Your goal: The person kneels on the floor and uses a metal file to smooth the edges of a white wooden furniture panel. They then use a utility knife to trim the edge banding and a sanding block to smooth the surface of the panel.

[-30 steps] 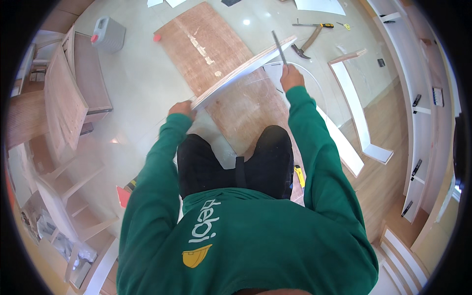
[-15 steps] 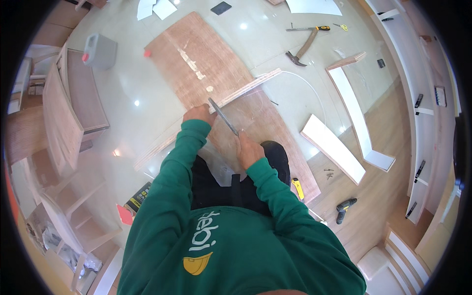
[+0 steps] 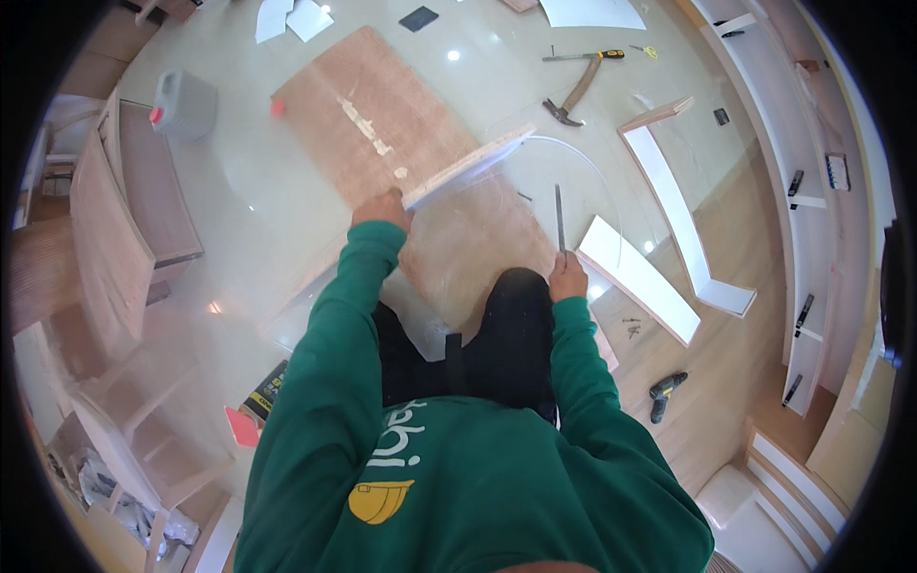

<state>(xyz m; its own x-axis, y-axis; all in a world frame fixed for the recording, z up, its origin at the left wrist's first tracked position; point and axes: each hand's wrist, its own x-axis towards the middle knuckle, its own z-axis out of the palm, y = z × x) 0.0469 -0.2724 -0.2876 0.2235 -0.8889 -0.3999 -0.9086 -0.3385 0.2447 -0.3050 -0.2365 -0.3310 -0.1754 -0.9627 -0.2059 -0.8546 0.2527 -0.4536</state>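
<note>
My left hand [image 3: 382, 208] is closed around a narrow board [image 3: 468, 172] with a raw plywood edge and a white face. It stands on edge, slanting from lower left to upper right in front of my knees. My right hand [image 3: 568, 279], off to the right near my right knee, grips a flat metal file [image 3: 560, 215] that points away from me, apart from the board. A thin white strip [image 3: 587, 162] curls from the board's far end. Beneath lies a plywood sheet [image 3: 411, 91] with a pale line of patches.
A hammer [image 3: 575, 94] lies at the far right, near a yellow-and-black-handled tool [image 3: 597, 55]. White boards [image 3: 640, 277] and a cordless drill [image 3: 667, 396] lie to the right. A grey jerrycan [image 3: 186, 105] and wooden cabinet parts [image 3: 110, 229] stand at left.
My right hand has swung right and away from the board, carrying the file. The board has tilted, showing more of its white face. My left hand keeps its grip.
</note>
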